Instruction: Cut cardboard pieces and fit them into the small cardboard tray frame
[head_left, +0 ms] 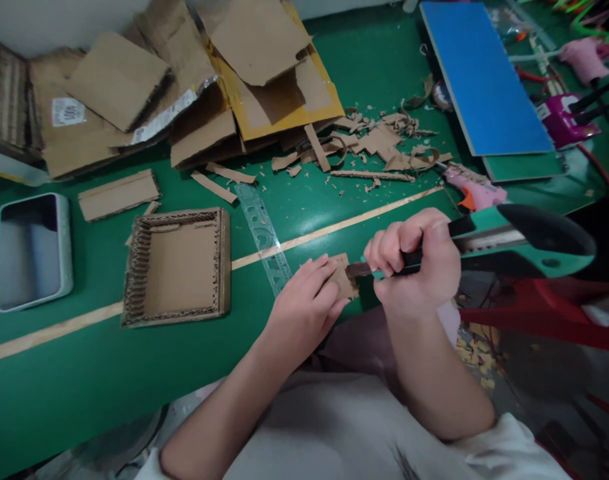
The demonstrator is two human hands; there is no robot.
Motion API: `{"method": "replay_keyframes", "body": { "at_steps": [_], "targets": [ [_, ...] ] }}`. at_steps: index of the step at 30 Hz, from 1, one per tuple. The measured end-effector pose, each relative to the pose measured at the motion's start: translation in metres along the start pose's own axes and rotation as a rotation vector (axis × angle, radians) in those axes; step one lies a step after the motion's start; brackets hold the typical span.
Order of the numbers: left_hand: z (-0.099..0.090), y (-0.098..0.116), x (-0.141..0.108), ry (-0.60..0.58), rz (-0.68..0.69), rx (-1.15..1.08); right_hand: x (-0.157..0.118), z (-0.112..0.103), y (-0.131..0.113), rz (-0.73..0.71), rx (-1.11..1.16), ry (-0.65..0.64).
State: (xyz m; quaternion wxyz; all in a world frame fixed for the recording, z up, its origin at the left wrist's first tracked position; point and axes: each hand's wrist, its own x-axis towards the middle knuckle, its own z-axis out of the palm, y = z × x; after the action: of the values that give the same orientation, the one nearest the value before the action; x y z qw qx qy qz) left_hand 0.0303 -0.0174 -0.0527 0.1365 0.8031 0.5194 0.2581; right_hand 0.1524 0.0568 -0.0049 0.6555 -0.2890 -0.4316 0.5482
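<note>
Right hand curled tight round utility knife, blade at cardboard piece, centre of frame. Left hand half-closed, steadying piece. Good practice: fingertips clear of blade path, short light strokes.

To the left of the left hand, low passage is allowed over bare green tabletop until it is barred by the raised wall of the cardboard tray. Ahead and left of that hand, the surface is crossed only by the flat clear ruler. Beyond both hands, an open band is bounded by heaped cardboard scraps. Ahead of the right hand, the way is narrowed by the pink glue gun; to its right, space is taken up by the cutter. Between the hands, the gap is obstructed by the blade and small cardboard piece.
</note>
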Motion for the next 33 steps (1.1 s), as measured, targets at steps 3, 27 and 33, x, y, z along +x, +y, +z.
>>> {"method": "replay_keyframes", "body": {
  "at_steps": [3, 27, 33],
  "targets": [
    [0.000, 0.000, 0.000, 0.011, 0.007, -0.003, 0.000, 0.000, 0.000, 0.006, -0.027, -0.016],
    [0.001, -0.002, 0.001, 0.031, 0.035, -0.003, -0.003, 0.008, 0.014, -0.066, -0.154, 0.076],
    [0.003, -0.002, 0.002, 0.049, 0.058, 0.013, -0.008, 0.006, 0.017, -0.077, -0.207, 0.061]
  ]
}}
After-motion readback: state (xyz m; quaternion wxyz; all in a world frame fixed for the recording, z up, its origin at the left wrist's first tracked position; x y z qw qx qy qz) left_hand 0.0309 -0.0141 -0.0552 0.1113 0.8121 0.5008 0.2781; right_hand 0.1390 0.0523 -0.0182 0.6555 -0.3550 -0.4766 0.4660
